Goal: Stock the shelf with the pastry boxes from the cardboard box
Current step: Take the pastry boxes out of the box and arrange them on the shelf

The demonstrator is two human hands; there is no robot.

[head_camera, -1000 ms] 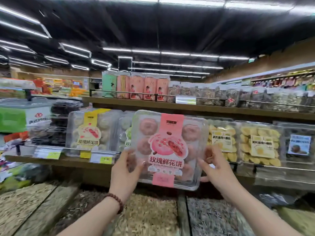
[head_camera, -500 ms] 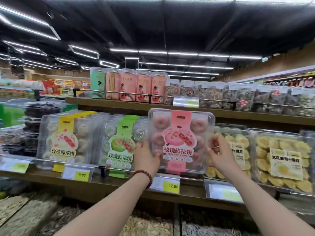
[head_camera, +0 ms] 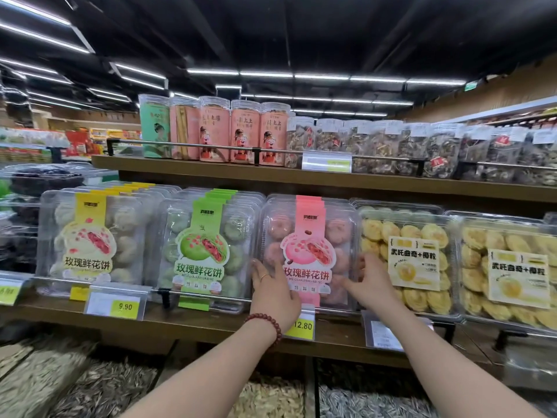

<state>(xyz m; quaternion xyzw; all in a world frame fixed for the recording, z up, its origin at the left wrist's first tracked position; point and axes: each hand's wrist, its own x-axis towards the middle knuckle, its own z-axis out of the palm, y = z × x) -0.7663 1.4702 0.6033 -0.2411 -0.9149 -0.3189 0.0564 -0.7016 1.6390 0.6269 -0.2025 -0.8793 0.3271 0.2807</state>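
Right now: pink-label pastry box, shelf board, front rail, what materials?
Pink-label pastry box: clear thin plastic, glossy; pastries show through and light glares off it. Label looks like printed card or paper.
Shelf board: brown, matte, wood or wood-look laminate; cannot tell which.
Front rail: thin bright rod, probably metal, with black clips.

Wooden shelf point(head_camera: 211, 327) bearing pastry boxes point(head_camera: 309, 251)

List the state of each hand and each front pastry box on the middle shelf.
Left hand: open, fingers on the pink box.
Right hand: open, touching the pink box's right edge.
Pink-label pastry box: upright, closed, on the shelf.
Green-label pastry box: upright, closed.
Yellow-label pastry box: upright, closed.
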